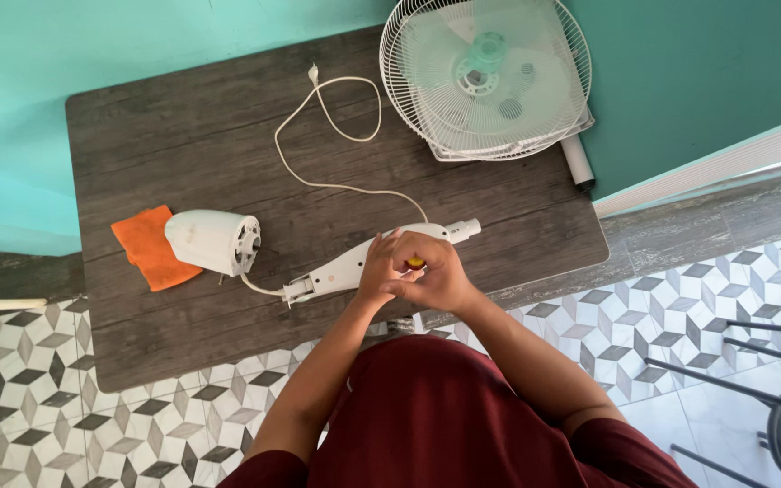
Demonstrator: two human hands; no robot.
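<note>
A white fan neck piece lies across the front of the dark wooden table. A thin wire joins it to a white motor housing at the left. Over the middle of the neck piece, my left hand and my right hand are clasped together. Between the fingers shows the yellow-orange end of a small tool, likely a screwdriver handle; which hand grips it is unclear. A white power cord with a plug curls from the neck piece toward the back.
An orange cloth lies under the motor housing's left side. A white fan guard with pale green blades rests at the table's back right, on a white pole. Metal chair legs stand at the right on the patterned tile floor.
</note>
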